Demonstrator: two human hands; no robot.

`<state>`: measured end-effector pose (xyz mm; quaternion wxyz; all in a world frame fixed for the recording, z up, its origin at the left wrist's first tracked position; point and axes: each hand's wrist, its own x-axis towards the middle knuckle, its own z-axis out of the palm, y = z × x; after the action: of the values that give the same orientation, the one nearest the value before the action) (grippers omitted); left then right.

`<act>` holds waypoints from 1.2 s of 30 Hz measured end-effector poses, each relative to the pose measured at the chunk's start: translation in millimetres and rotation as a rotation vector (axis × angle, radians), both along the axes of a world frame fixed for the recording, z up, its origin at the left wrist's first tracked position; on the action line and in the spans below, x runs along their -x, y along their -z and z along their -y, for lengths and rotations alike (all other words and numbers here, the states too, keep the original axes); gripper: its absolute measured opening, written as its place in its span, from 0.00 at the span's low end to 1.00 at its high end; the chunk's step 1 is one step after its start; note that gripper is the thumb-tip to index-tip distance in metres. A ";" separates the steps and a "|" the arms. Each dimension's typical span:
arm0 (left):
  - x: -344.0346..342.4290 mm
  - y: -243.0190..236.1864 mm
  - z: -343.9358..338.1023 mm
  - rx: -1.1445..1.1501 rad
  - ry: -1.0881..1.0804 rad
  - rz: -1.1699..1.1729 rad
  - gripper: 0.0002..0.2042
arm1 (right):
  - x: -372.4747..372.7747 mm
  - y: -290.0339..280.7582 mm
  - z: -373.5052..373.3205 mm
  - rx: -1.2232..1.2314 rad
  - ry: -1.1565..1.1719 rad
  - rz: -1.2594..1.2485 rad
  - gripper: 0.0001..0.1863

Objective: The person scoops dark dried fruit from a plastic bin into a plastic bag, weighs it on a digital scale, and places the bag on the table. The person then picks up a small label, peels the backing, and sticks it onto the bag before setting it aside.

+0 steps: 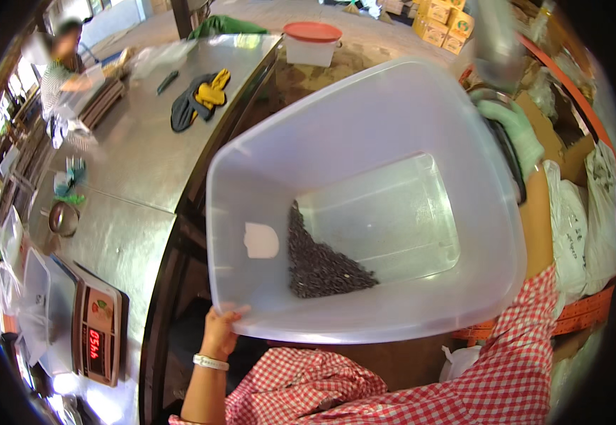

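A large translucent plastic tub (485,234) is tilted in front of me. Dark, narrow seeds (326,273) lie heaped in its lower left corner, and a white patch (260,241) shows on its left wall. My left hand (224,331), with a white band at the wrist, grips the tub's near left rim, fingers partly hidden behind it. My right hand (517,134), in a pale glove, is closed at the tub's far right rim around a dark handle. Above it a shiny metal piece (495,49), blurred by motion, looks like a scoop's head.
Left stands a steel table (127,205) with a digital scale (103,326), a metal bowl (64,218) and dark-and-yellow gloves (202,99). A red-lidded bucket (312,42) stands beyond. White bags (566,234) and orange rails (577,312) are at right. A person (60,78) is at far left.
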<state>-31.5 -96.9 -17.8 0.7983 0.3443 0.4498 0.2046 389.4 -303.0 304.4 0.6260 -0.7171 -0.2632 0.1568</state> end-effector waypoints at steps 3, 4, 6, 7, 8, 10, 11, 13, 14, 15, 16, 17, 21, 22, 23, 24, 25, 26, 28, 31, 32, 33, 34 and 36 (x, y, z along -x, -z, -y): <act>4.9 16.2 -11.6 0.015 0.016 -0.084 0.10 | 7.3 39.1 -5.1 -0.075 0.007 -0.178 0.12; 1.1 22.3 -16.6 0.044 0.008 -0.153 0.07 | 1.1 55.8 -21.5 0.065 0.070 -0.060 0.11; 0.8 28.4 -24.9 0.051 0.044 -0.260 0.06 | -8.1 79.8 -36.5 0.326 0.053 0.262 0.12; 2.5 28.8 -30.1 -0.009 -0.016 -0.209 0.06 | -13.6 85.9 -37.3 0.535 0.089 0.390 0.12; 5.6 27.3 -33.2 -0.029 -0.042 -0.192 0.06 | -22.4 85.3 -35.0 0.438 0.128 0.260 0.12; 15.3 21.1 -34.0 -0.140 -0.084 -0.074 0.07 | -24.6 89.7 -7.7 0.132 0.152 -0.031 0.12; 14.4 19.2 -34.3 -0.118 -0.095 -0.089 0.07 | -27.6 92.7 1.4 0.067 0.177 -0.099 0.10; 13.4 13.9 -32.8 -0.095 -0.071 -0.165 0.07 | -32.1 111.1 9.2 0.191 0.083 0.200 0.10; 10.0 11.7 -35.0 -0.062 0.005 -0.263 0.07 | -34.3 123.7 9.2 0.244 0.061 0.325 0.10; 4.7 10.3 -35.1 -0.061 -0.032 -0.239 0.07 | -32.7 143.2 5.2 0.099 -0.013 0.198 0.10; 1.4 7.3 -40.9 -0.156 -0.066 -0.210 0.08 | -38.5 147.6 10.5 0.365 0.119 0.143 0.10; -0.2 4.0 -45.1 -0.216 -0.072 -0.196 0.08 | -37.8 158.7 17.7 0.165 0.153 0.064 0.09; 10.4 -14.0 -58.9 -0.377 -0.050 -0.182 0.11 | -31.1 192.2 59.1 0.017 0.184 -0.153 0.10; 11.8 -17.6 -61.8 -0.453 -0.055 -0.146 0.12 | -28.7 204.0 66.8 -0.025 0.143 -0.151 0.11; 10.7 -19.1 -64.6 -0.446 -0.033 -0.194 0.12 | -25.2 218.9 72.2 -0.035 0.185 -0.259 0.11; 8.9 -19.5 -66.5 -0.463 -0.025 -0.213 0.12 | -21.5 235.6 75.2 -0.064 0.144 -0.310 0.11; 7.8 -19.3 -67.5 -0.499 0.004 -0.182 0.12 | -19.2 254.0 74.8 -0.025 0.158 -0.332 0.12; 5.6 -17.9 -68.2 -0.419 0.017 -0.286 0.12 | -19.0 273.1 69.1 0.081 0.219 -0.279 0.12; 3.3 -15.0 -71.2 -0.481 0.039 -0.324 0.12 | -16.1 299.6 63.8 0.257 0.343 -0.339 0.12; 5.1 -9.4 -73.9 -0.527 -0.001 -0.373 0.14 | -16.5 305.1 50.1 0.426 0.383 -0.124 0.14; 6.3 -8.1 -75.1 -0.534 0.006 -0.352 0.14 | -16.6 298.1 42.9 0.571 0.437 -0.010 0.14; 7.2 -6.4 -73.9 -0.523 -0.001 -0.362 0.14 | -11.5 290.0 35.8 0.620 0.471 0.306 0.15; 8.8 -5.2 -72.4 -0.509 -0.018 -0.373 0.14 | -5.1 282.6 23.5 0.710 0.499 0.611 0.15; 9.6 -4.2 -72.3 -0.508 -0.009 -0.379 0.13 | 12.3 264.5 0.7 0.943 0.242 0.576 0.14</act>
<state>-41.1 -24.6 -13.6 0.5878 0.5626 0.5267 0.2462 377.0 -303.7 39.9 0.1543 -0.9580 -0.2411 -0.0176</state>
